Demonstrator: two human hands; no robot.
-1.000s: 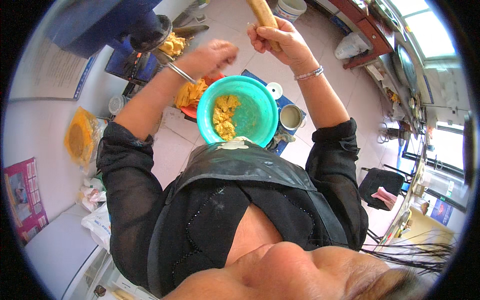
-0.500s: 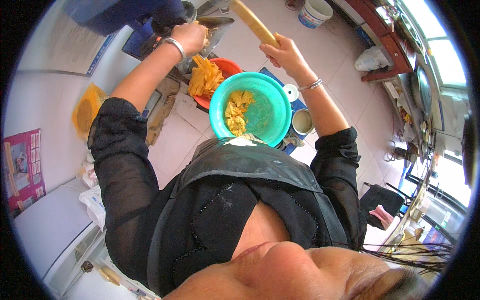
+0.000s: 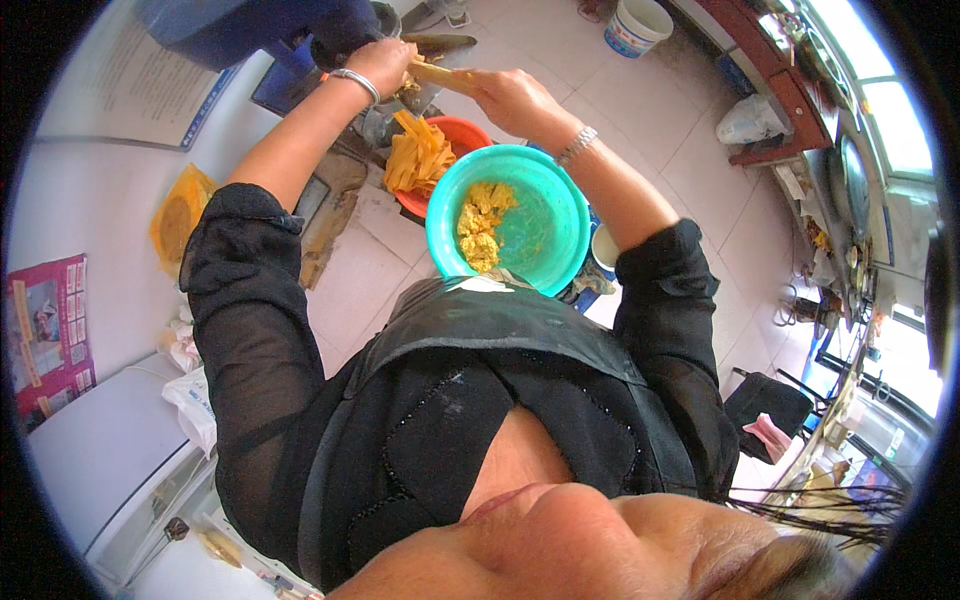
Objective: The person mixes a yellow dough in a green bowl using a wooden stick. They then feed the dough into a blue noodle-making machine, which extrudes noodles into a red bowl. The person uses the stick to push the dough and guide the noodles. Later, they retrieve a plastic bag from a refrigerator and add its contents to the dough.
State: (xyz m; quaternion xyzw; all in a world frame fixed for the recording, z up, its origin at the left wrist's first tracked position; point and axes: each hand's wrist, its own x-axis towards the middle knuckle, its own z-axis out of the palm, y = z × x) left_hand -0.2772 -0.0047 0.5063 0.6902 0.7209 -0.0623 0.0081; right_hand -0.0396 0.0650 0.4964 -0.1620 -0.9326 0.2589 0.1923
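Teal plastic forms the bowl (image 3: pixel 510 225) that is being kept at the front of the person's body, just below both forearms; yellow dough-like lumps (image 3: pixel 480 222) are lying against its left inner wall. Just beyond it, and touching its far rim, an orange-red basin (image 3: pixel 455 140) is being filled with flat yellow strips (image 3: pixel 418 155), which are hanging down from a dark metal machine (image 3: pixel 400 95) above.

Compared with the view of a second ago, both hands are now being held lower and closer together over the machine. The wooden stick (image 3: pixel 440 75), which was being raised upright by the right hand (image 3: pixel 510 95), is now being laid nearly level and pointed toward the left hand (image 3: pixel 385 60). The right hand is being kept closed around the stick's near end. The left hand is being curled over the top of the machine, at the stick's far tip; whether anything is being pinched under it cannot be told.

As a judgement, the change indicates that material is being pressed into the machine's feed, while strips are being collected below.
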